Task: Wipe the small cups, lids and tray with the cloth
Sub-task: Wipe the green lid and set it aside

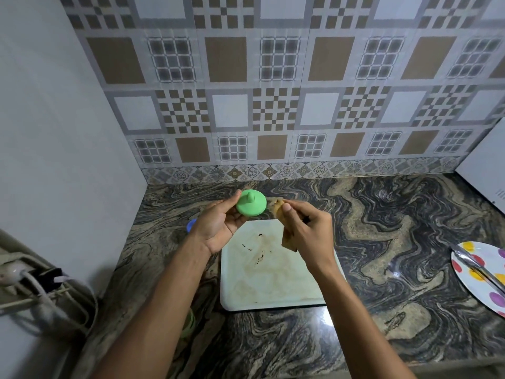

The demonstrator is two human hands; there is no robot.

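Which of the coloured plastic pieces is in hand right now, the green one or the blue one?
The round green plastic lid with a knob, pinched in the left hand. The blue plastic piece sits on the counter, mostly hidden behind that hand.

The tray lies at the centre of the surface, with the lid held above its 12 o'clock edge, the cloth just beside the lid at 3 o'clock, and a plate bearing tongs well apart at 3 o'clock.
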